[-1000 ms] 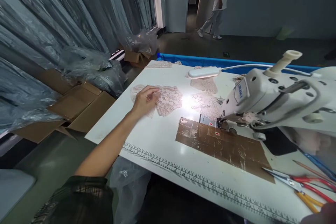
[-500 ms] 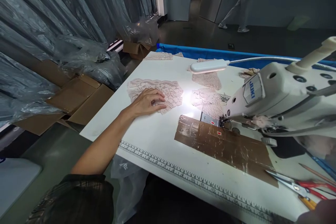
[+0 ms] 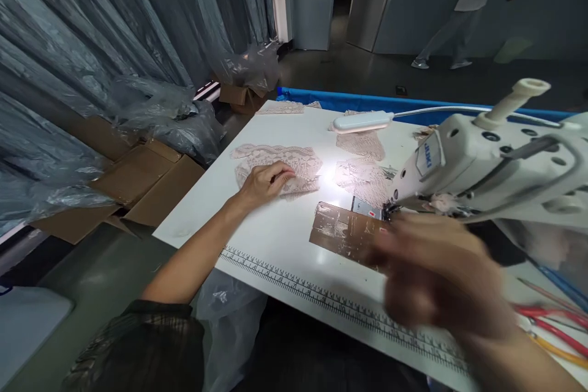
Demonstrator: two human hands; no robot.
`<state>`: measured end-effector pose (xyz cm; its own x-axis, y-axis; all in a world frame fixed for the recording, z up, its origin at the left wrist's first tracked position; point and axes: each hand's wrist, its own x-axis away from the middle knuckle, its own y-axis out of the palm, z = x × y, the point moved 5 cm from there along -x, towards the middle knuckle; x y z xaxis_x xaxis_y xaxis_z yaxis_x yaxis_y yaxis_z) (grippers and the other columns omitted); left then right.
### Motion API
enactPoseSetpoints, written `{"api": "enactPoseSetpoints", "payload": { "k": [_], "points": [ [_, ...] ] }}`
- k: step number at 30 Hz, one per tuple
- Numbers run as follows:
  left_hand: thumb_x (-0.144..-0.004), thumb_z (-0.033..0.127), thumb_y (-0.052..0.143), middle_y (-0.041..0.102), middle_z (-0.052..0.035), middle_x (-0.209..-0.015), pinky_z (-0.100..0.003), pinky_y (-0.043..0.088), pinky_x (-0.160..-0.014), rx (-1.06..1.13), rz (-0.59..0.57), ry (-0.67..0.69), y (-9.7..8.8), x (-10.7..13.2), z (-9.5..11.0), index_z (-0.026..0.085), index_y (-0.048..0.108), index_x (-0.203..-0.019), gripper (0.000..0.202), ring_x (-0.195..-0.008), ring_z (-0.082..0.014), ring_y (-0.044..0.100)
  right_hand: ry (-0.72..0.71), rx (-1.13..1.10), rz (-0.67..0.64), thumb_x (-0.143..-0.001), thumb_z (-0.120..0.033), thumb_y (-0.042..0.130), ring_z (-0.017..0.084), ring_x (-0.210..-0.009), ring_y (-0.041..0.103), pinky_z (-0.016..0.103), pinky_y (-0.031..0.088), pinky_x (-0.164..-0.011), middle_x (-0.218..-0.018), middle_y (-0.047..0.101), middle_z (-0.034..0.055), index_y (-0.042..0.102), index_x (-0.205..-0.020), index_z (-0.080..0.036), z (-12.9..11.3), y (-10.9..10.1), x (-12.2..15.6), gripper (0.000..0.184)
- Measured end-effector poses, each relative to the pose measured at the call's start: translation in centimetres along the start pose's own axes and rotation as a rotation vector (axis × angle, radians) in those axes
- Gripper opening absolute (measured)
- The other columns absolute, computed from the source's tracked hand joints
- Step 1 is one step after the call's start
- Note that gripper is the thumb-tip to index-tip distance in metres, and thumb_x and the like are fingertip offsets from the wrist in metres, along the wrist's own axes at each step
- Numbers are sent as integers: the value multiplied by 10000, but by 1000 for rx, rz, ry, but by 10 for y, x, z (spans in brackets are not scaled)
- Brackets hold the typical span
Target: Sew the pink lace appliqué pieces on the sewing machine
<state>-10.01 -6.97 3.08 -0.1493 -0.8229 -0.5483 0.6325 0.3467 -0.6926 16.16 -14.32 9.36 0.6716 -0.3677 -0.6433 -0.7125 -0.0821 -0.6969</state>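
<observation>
A pale pink piece of lace fabric (image 3: 301, 162) lies on the white sewing table, left of the lamp's bright spot. With thumb and fingers pinched on its near part, my left hand (image 3: 264, 187) grips the lace. My right hand (image 3: 436, 269) is smeared by motion above the brown taped strip (image 3: 337, 229), in front of the sewing machine (image 3: 478, 159); its fingers cannot be made out. More lace (image 3: 362, 177) lies beside the needle area, and another lace piece (image 3: 361, 144) sits under the white lamp (image 3: 362, 121).
Red-handled scissors (image 3: 546, 315) lie at the right, partly behind my right arm. A printed ruler (image 3: 294, 288) runs along the table's front edge. Cardboard boxes (image 3: 138, 174) and plastic sheeting stand on the left. Beyond the table, a person (image 3: 473, 6) walks.
My right hand has come in from the lower right corner to the front of the machine. My left fingers have closed on the lace, whose near edge has shifted. The walking person moved right.
</observation>
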Motion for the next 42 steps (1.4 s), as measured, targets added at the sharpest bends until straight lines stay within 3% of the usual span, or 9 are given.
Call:
{"api": "enactPoseSetpoints", "payload": {
  "k": [2,5,7,14,21,27,33,39,42],
  "points": [
    [-940,382,543,617,14,-591,-214,389,-477,131,-78,12,5,2,21,178,660,-830,260,-480,-90,499,-7,52,157,-922,-212,545,121,-615,606,251,482,-578,-748,675,-5,559,-1255,-210,9,20,-23,333],
    [-944,341,556,549,45,-514,-193,348,-443,381,-269,16,16,9,58,176,664,-820,233,-427,-71,456,137,38,-50,-833,-470,690,305,-1071,602,450,531,-832,-1206,623,223,391,-1447,-80,24,57,-32,786],
    [-945,305,569,558,45,-527,-187,340,-449,491,-426,-3,23,18,81,176,669,-816,208,-434,-65,452,276,-141,-230,-844,-465,687,296,-1072,590,467,514,-868,-1202,618,212,289,-1514,-90,30,66,-21,866],
    [-740,369,836,409,99,-599,-201,268,-484,563,-781,-61,16,40,131,256,584,-1236,567,-520,-77,355,807,-944,-480,-937,-437,590,75,-583,392,205,325,-515,-665,475,-35,648,-835,-138,18,27,47,321],
    [-928,347,617,548,42,-693,-183,374,-482,553,-968,-123,30,22,128,234,572,-1296,387,-547,-86,514,1156,-897,-150,-882,-578,600,78,-534,387,216,280,-475,-646,490,-31,597,-785,-172,61,-10,98,418],
    [-931,450,584,666,-5,-672,-202,492,-443,408,-911,-244,79,-2,79,184,591,-1230,400,-499,-132,639,1203,-175,-49,-818,-485,626,117,-538,401,260,274,-489,-549,463,-21,635,-675,-187,120,-25,120,331],
    [-897,496,622,686,-5,-726,-239,471,-446,224,-784,-241,84,-6,66,197,609,-1219,439,-480,-125,600,1159,-23,-27,-828,-442,604,121,-525,403,277,280,-501,-520,455,-24,698,-730,-184,129,-26,118,292],
    [-944,463,544,690,-86,-964,-310,519,-578,-168,-292,126,68,-15,69,189,687,-1077,336,-777,-203,659,1143,-39,-56,-850,-501,593,110,-514,394,276,280,-496,-531,455,-31,708,-786,-173,127,-26,120,354],
    [-949,453,552,680,-100,-1190,-369,582,-795,-25,-367,452,84,-3,89,197,640,-1176,354,-1030,-225,666,1145,-136,-156,-788,-479,683,125,-582,504,263,357,-520,-652,593,-14,703,-895,-183,126,-26,123,316]
  ]
}}
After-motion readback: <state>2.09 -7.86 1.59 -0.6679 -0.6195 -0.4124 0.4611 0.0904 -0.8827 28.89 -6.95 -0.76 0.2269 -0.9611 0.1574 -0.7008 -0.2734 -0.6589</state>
